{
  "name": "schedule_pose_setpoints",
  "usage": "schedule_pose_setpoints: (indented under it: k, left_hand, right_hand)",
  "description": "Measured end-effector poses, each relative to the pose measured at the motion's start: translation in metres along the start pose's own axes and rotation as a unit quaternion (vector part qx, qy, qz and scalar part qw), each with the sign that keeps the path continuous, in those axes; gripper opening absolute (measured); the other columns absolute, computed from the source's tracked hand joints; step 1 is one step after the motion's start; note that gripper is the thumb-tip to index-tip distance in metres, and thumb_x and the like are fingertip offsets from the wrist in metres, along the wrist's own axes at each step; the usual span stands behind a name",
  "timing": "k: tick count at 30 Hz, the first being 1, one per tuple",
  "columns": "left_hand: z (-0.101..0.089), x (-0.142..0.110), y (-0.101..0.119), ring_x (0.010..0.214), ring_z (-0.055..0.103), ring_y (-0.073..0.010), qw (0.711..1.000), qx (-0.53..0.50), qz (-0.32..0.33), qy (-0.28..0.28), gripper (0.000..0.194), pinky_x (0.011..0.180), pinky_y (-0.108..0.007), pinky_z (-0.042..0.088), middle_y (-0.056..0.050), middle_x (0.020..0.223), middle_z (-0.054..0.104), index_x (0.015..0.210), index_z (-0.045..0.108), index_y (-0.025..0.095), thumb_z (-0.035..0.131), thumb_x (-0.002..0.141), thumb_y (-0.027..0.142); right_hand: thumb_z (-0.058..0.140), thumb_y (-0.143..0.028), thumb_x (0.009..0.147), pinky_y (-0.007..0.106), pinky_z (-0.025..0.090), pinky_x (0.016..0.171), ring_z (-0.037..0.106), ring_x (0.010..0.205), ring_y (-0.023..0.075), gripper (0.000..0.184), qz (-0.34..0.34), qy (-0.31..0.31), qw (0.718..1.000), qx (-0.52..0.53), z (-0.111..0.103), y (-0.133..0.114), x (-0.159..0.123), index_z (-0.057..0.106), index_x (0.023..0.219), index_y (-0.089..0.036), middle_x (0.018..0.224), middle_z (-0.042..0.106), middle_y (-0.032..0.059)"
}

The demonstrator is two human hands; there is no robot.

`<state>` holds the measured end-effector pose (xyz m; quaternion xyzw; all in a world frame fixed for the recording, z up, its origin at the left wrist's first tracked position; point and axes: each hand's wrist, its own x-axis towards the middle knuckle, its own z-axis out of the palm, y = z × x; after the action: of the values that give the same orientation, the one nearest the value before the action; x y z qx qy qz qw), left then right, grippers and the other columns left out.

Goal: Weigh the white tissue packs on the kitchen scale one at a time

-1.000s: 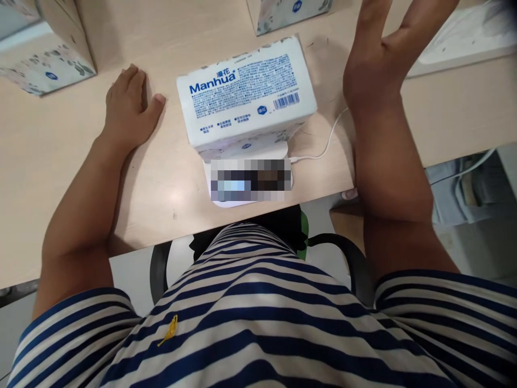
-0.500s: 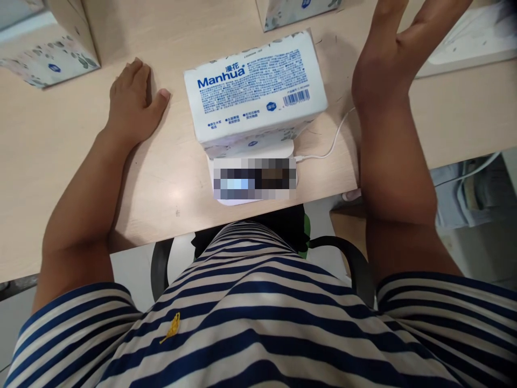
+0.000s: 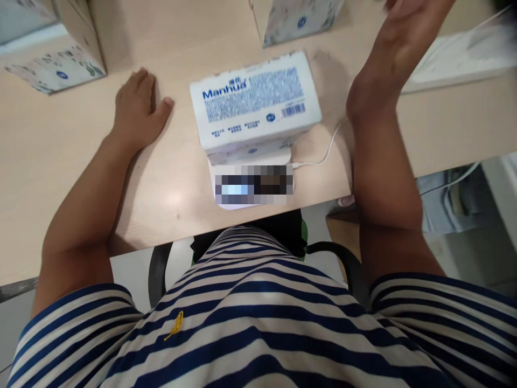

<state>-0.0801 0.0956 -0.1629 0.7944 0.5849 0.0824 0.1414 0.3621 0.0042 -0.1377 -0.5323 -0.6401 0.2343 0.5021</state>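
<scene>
My left hand [image 3: 135,110] lies palm down on the wooden table, its thumb spread away from the fingers and nothing in it. To its right, apart from it, a Manhua tissue pack [image 3: 256,116] stands with its printed side towards me. My right hand [image 3: 414,24] is raised at the top right with the palm side showing. Its fingers are mostly cut off by the frame edge, so I cannot see whether they hold anything. In front of the tissue pack is a white device [image 3: 224,205], partly covered by a pixelated patch, with a white cable [image 3: 323,159] plugged into its right side.
Another tissue pack [image 3: 60,64] stands at the upper left, and one more [image 3: 301,21] at the top middle. A long white object [image 3: 452,67] lies at the right on the table [image 3: 161,199]. Chair armrests [image 3: 343,256] flank my body below the table edge.
The view has shifted slightly, so the packs appear lower. My right hand has turned and moved further towards the top edge, showing less of its fingers. My left hand stays flat on the table.
</scene>
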Motion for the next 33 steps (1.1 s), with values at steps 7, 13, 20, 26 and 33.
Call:
schedule_pose_setpoints:
  k: [7, 13, 20, 26, 33]
  left_hand:
    - [-0.008, -0.011, 0.004, 0.178, 0.031, -0.0382, 0.998, 0.048, 0.022, 0.033, 0.096, 0.148, -0.056, 0.022, -0.022, 0.188, 0.039, 0.171, 0.049, 0.008, 0.032, 0.108, 0.078]
    - [-0.016, -0.016, 0.01, 0.178, 0.032, -0.0387, 0.997, 0.076, 0.003, 0.016, 0.088, 0.146, -0.058, 0.025, -0.026, 0.187, 0.037, 0.171, 0.048, 0.003, 0.032, 0.108, 0.061]
    - [-0.016, -0.017, 0.011, 0.179, 0.031, -0.0397, 0.997, 0.078, -0.004, 0.014, 0.079, 0.146, -0.058, 0.025, -0.023, 0.188, 0.037, 0.169, 0.052, 0.006, 0.036, 0.11, 0.056]
    - [-0.017, -0.019, 0.013, 0.178, 0.031, -0.0402, 0.997, 0.078, -0.01, 0.013, 0.076, 0.146, -0.059, 0.025, -0.023, 0.188, 0.037, 0.169, 0.052, 0.008, 0.036, 0.111, 0.055]
    - [-0.014, -0.02, 0.015, 0.177, 0.033, -0.04, 0.997, 0.08, -0.004, 0.022, 0.072, 0.145, -0.059, 0.027, -0.023, 0.187, 0.04, 0.167, 0.053, 0.008, 0.039, 0.112, 0.053]
  right_hand:
    - [0.06, -0.101, 0.089, 0.063, 0.052, 0.132, 0.063, 0.153, 0.0372, 0.095, -0.175, -0.187, 0.966, -0.042, 0.006, -0.078, -0.002, 0.06, 0.159, -0.037, 0.163, 0.068, 0.0097]
    - [0.089, -0.071, 0.087, 0.075, 0.02, 0.145, 0.026, 0.179, 0.0491, 0.123, -0.206, -0.438, 0.827, -0.287, 0.066, -0.152, 0.012, 0.03, 0.184, -0.024, 0.192, 0.028, 0.0228]
    - [0.086, -0.042, 0.088, 0.063, 0.05, 0.13, 0.061, 0.154, 0.044, 0.117, -0.156, -0.45, 0.811, -0.341, 0.051, -0.162, 0.06, 0.024, 0.185, -0.022, 0.176, 0.055, 0.0211]
    - [0.095, -0.033, 0.076, 0.071, 0.033, 0.142, 0.044, 0.169, 0.0499, 0.126, -0.091, -0.289, 0.831, -0.467, 0.006, -0.136, 0.168, 0.031, 0.184, -0.023, 0.185, 0.044, 0.0189]
    - [0.087, -0.034, 0.082, 0.059, 0.035, 0.145, 0.037, 0.177, 0.0397, 0.116, -0.054, -0.319, 0.804, -0.499, 0.014, -0.081, 0.201, 0.033, 0.184, -0.024, 0.191, 0.036, 0.0132]
